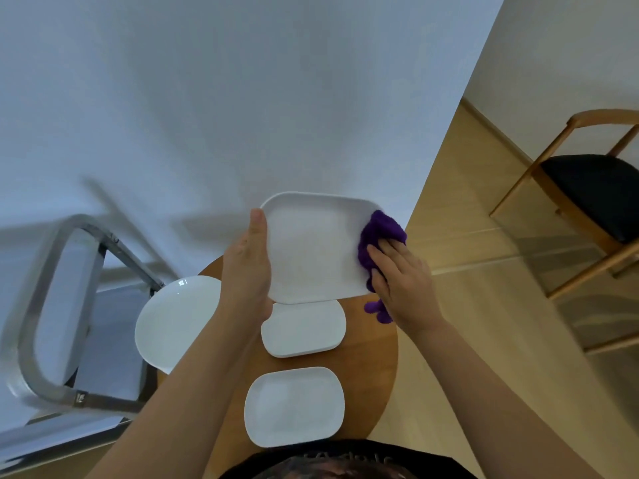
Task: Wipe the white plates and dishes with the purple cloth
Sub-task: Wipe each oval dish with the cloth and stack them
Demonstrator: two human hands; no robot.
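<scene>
Your left hand [247, 264] grips the left edge of a white rounded-rectangular plate [313, 248], thumb laid along the rim, fingers hidden beneath. You hold the plate raised above the far side of the round wooden bench [375, 368], its face turned up toward the camera. The surface is plain matte white with a shallow raised rim; no marks are visible on it.

Your right hand [403, 281] presses a purple cloth [375, 243] against the plate's right edge. The cloth is bunched and fuzzy, your fingers are curled over it, and a tail hangs down below the hand.

On the bench lie three further white dishes. A smaller rounded-rectangular dish [304, 328] sits just below the held plate, partly overlapped by it in this view. A second rectangular dish [294, 406] lies nearest you, apart from the first. A glossy round plate [174, 321] sits at the left and overhangs the bench edge.

A metal-framed chair [48, 305] stands at left; a wooden chair with a dark seat [594, 198] stands at right.
</scene>
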